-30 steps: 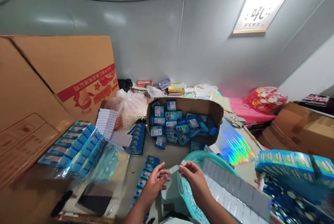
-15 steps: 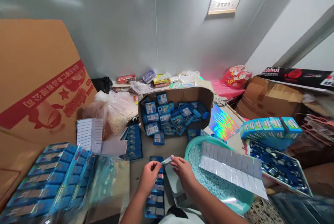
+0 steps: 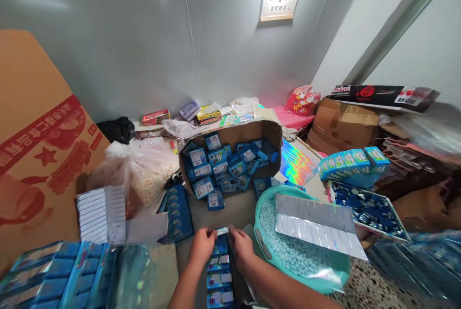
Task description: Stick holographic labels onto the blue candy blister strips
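My left hand (image 3: 203, 243) pinches the left end of a small pale strip (image 3: 222, 231), possibly a sticker. At its other end, my right hand (image 3: 240, 244) has its fingers closed on it. The strip lies level at the far end of a row of small blue boxes (image 3: 219, 280), close to or touching the last one; I cannot tell which. Right of my right hand stands a turquoise basin (image 3: 258, 222) of pale blue pellets. Across the basin rests a folded white sheet with strip-like divisions (image 3: 313, 222).
Ahead, an open carton (image 3: 230, 129) holds many blue boxes. Blue packs (image 3: 43, 270) lie at the left beside a large cardboard box (image 3: 32, 131). A tied clear bag (image 3: 144, 165) stands behind them. To the right are a tray of blue wrapped pieces (image 3: 367, 208) and green-blue boxes (image 3: 349, 165).
The strip has gone from tilted above the blue boxes to level at the far end of their row. Both hands moved with it. The view has swung to the right.
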The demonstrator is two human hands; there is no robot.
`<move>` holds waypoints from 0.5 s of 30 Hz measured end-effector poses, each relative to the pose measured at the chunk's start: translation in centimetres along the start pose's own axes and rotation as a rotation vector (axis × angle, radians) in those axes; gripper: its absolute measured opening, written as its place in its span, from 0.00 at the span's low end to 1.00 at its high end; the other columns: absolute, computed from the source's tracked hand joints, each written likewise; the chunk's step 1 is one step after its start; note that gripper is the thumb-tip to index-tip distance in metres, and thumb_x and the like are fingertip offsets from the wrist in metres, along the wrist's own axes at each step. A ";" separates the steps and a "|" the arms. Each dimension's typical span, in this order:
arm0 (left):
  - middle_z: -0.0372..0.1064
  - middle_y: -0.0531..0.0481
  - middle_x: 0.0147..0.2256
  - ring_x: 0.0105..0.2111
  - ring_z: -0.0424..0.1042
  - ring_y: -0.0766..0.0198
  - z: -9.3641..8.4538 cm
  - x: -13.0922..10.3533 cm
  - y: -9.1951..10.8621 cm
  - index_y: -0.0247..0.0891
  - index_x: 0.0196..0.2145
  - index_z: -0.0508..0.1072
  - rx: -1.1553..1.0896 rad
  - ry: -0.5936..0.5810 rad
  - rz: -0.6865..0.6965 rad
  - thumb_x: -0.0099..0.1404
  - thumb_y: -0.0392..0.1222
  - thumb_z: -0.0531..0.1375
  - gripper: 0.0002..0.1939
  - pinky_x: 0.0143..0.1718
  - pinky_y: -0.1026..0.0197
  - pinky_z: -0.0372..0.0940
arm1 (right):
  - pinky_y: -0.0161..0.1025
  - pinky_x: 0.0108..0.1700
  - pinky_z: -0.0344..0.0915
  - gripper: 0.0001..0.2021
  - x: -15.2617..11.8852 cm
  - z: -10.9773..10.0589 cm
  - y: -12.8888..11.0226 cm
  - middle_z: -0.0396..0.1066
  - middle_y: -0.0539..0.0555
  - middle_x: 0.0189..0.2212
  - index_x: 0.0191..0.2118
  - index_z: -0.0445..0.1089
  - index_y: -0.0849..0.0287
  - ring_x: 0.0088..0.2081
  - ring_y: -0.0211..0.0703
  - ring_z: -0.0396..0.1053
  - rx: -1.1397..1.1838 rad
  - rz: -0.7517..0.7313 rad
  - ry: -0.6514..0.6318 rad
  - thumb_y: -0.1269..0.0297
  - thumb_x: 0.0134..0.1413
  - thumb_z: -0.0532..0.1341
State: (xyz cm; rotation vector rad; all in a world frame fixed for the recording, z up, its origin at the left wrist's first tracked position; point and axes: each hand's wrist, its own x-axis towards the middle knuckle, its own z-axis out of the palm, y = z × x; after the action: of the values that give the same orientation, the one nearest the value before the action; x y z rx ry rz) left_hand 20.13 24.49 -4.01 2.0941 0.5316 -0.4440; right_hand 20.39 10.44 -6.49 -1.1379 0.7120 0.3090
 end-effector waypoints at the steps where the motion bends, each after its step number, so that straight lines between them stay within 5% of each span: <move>1: 0.79 0.47 0.32 0.35 0.76 0.59 -0.2 0.4 0.0 0.35 0.30 0.76 0.058 -0.003 0.005 0.67 0.42 0.58 0.11 0.42 0.56 0.65 | 0.40 0.24 0.54 0.22 0.1 0.1 0.2 0.62 0.46 0.14 0.19 0.67 0.54 0.19 0.39 0.58 -0.014 -0.010 0.011 0.42 0.26 0.71; 6: 0.80 0.42 0.39 0.41 0.77 0.57 -0.4 1.5 0.2 0.33 0.37 0.77 0.254 -0.010 -0.015 0.68 0.41 0.57 0.10 0.44 0.56 0.65 | 0.43 0.29 0.64 0.23 0.5 0.1 0.9 0.71 0.52 0.18 0.20 0.70 0.55 0.25 0.50 0.69 -0.088 -0.057 0.041 0.39 0.27 0.70; 15: 0.80 0.36 0.44 0.47 0.77 0.51 -0.8 0.5 0.9 0.34 0.40 0.79 0.412 0.020 0.004 0.67 0.41 0.54 0.14 0.43 0.57 0.63 | 0.44 0.31 0.68 0.23 0.1 -0.6 2.2 0.75 0.53 0.21 0.22 0.73 0.55 0.29 0.52 0.72 -0.160 -0.097 0.054 0.38 0.33 0.70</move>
State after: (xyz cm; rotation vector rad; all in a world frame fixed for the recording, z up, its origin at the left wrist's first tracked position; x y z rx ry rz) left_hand 21.10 24.78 -3.18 2.4943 0.4767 -0.5688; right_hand 19.05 10.79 -8.24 -1.3326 0.6859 0.2569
